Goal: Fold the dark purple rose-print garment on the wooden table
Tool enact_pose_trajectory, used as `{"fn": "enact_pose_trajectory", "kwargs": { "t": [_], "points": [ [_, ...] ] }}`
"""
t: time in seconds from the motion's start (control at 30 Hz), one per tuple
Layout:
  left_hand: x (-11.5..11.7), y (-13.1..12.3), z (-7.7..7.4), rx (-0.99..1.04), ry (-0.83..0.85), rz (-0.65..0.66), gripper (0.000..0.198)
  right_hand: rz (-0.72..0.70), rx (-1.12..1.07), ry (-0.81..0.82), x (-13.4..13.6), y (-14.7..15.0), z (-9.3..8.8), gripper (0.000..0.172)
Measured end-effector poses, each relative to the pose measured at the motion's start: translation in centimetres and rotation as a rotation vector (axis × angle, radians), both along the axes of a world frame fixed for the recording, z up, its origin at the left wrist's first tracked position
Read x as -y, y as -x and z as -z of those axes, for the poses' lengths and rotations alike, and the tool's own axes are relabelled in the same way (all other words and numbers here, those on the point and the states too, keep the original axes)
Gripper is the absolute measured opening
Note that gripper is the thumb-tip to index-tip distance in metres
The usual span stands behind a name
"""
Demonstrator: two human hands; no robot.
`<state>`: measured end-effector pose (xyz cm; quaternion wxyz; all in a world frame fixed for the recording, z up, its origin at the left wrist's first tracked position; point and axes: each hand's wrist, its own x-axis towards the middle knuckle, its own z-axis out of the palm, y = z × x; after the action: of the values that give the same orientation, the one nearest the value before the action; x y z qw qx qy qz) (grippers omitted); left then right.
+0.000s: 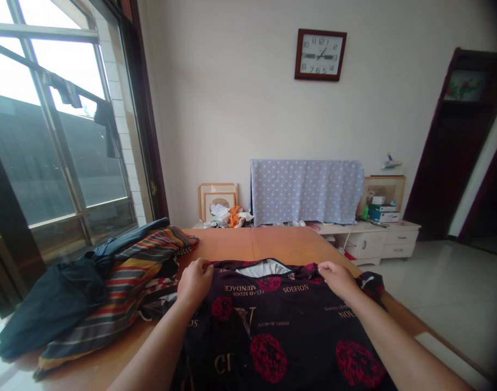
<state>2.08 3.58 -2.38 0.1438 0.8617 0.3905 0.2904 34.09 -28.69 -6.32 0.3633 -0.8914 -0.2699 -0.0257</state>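
Observation:
A black shirt [281, 331] with red prints and pale lettering lies spread on the orange-brown table [268, 244], its collar pointing away from me. My left hand [194, 281] is closed on the shirt's left shoulder near the collar. My right hand [335, 278] is closed on the right shoulder. Both forearms stretch over the shirt from the near edge.
A heap of clothes [89, 293], dark blue and striped, lies on the table's left side by the window [48, 119]. Beyond the table stands a low white cabinet [374, 239] with a dotted cloth [305, 190], picture frames and boxes. A clock [320, 54] hangs on the wall. Tiled floor lies to the right.

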Motion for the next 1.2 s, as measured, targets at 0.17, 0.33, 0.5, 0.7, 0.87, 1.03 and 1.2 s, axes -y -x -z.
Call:
{"fn": "enact_pose_trajectory", "kwargs": {
  "t": [0.17, 0.33, 0.5, 0.7, 0.87, 1.03, 1.2],
  "points": [
    [-0.1, -3.9, 0.7, -0.109, 0.016, 0.073, 0.027, -0.107, -0.014, 0.044, -3.1, 0.0, 0.0, 0.023],
    [-0.1, -6.7, 1.6, -0.267, -0.055, 0.166, 0.025, -0.135, 0.035, 0.133, -5.8, -0.1, -0.1, 0.020],
    [-0.7, -9.0, 2.5, -0.297, -0.074, 0.201, 0.024, -0.132, 0.036, 0.244, -7.8, 0.1, -0.8, 0.033],
    [-1.8, -10.6, 3.0, -0.364, -0.004, 0.153, 0.025, -0.063, -0.033, 0.431, -9.8, 0.0, -0.4, 0.016],
    [-2.9, -11.2, 3.2, -0.325, 0.074, 0.091, 0.015, 0.014, -0.095, 0.393, -10.9, -1.2, 0.3, 0.012],
    [-4.3, -11.9, 3.7, -0.160, 0.193, 0.066, 0.015, 0.006, -0.186, 0.165, -11.3, -2.5, 0.9, 0.008],
    [-5.6, -13.6, 4.3, 0.082, 0.428, 0.100, 0.023, 0.006, -0.435, -0.227, -12.2, -3.1, 0.9, 0.009]
  ]
}}
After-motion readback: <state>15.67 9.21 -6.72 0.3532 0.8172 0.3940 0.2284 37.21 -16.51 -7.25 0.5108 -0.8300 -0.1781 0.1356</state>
